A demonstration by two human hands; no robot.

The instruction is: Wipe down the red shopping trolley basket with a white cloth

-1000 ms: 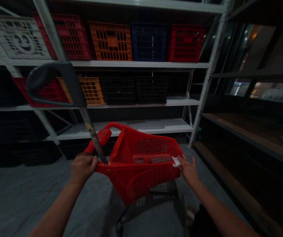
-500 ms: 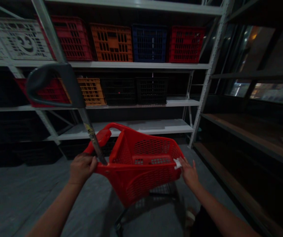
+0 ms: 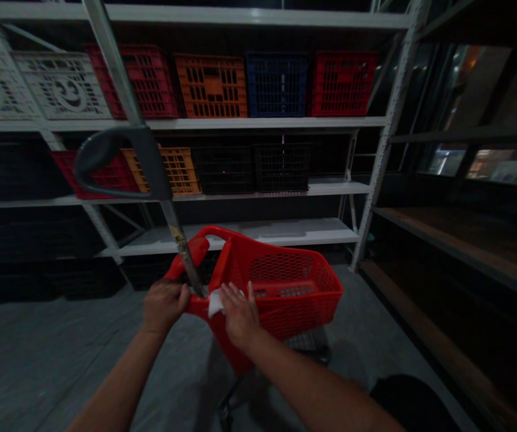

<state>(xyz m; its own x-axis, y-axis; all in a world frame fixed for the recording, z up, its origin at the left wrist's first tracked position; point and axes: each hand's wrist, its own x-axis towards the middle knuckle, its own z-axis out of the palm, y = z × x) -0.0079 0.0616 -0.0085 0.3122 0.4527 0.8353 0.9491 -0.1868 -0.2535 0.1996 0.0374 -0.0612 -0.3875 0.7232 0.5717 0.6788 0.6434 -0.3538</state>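
A red plastic shopping cart (image 3: 285, 312) stands before me on the grey floor. My left hand (image 3: 164, 305) is wrapped around the near end of its handle. A white cloth or tissue (image 3: 216, 303) lies against the cart's near rim, close to the handle end. My right hand (image 3: 241, 312) presses this white piece onto the rim, fingers lying over it. From the handle area a metal pole (image 3: 179, 240) with a dark grey loop grip (image 3: 152, 162) rises, leaning to the left.
White shelving (image 3: 240, 123) spans the background, carrying an orange crate (image 3: 213, 87), a blue crate (image 3: 276, 84) and several others. On the right stands a dark rack with brown boards (image 3: 447, 231). The concrete floor (image 3: 73, 354) lies to the left.
My right hand has slid the white cloth or tissue along the near rim, from the cart's far right corner to the handle end. My left hand still grips the handle.
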